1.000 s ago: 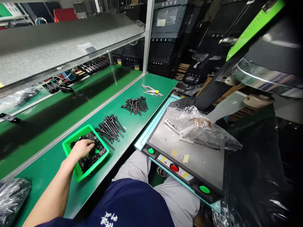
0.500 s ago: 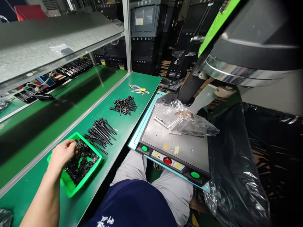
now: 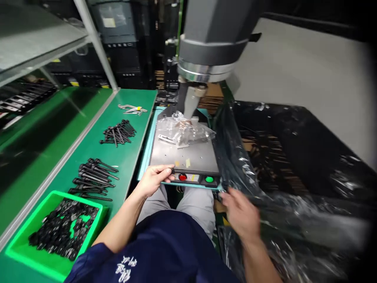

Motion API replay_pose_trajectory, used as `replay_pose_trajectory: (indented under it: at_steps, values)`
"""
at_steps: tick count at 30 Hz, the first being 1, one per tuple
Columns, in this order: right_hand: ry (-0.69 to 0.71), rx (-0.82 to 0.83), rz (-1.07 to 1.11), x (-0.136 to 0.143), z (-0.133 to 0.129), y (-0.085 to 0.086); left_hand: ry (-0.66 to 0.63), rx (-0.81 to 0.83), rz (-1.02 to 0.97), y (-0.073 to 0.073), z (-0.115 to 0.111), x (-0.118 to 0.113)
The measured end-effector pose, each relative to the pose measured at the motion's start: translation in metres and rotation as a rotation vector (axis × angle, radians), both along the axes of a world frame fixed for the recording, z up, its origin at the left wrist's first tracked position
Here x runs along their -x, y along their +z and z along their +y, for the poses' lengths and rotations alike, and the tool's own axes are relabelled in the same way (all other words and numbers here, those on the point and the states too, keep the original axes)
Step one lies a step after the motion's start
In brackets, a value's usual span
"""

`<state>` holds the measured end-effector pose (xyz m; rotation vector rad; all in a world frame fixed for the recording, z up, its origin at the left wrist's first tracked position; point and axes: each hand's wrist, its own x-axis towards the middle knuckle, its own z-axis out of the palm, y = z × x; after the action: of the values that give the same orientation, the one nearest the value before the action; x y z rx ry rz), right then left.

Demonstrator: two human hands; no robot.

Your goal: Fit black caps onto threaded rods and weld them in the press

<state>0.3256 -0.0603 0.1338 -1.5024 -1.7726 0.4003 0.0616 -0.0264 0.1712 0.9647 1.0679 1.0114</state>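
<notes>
My left hand (image 3: 153, 180) is over the front edge of the machine's metal plate (image 3: 194, 155), its thumb and forefinger pinched on a small black part (image 3: 172, 171). It looks like the black pieces (image 3: 60, 226) in the green bin (image 3: 29, 261). Just right of the machine's front corner is my right hand (image 3: 243, 215), smeared by motion. Its fingers curl toward a dark spot that I cannot make out. Between the hands, a red button (image 3: 182, 177) and a green button (image 3: 209, 179) show on the front panel.
Black screw-like rods lie in a near pile (image 3: 92, 177) and a far pile (image 3: 119, 133) on the green bench (image 3: 123, 157). Pliers (image 3: 132, 109) lie beyond. A machine head (image 3: 206, 59) overhangs the plate and its clear plastic wrap (image 3: 191, 131). Black plastic sheeting (image 3: 235, 157) lines the right side.
My left hand has left the green bin and come right to the machine's front with a small black part. My right hand has come into view. The view has turned right.
</notes>
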Motion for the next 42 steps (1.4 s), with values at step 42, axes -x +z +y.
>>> replay_pose_trajectory:
  at_steps: [42]
  values:
    - [0.308, -0.016, 0.074, 0.034, 0.033, 0.014, 0.029, -0.279, 0.161, -0.015, 0.024, -0.023]
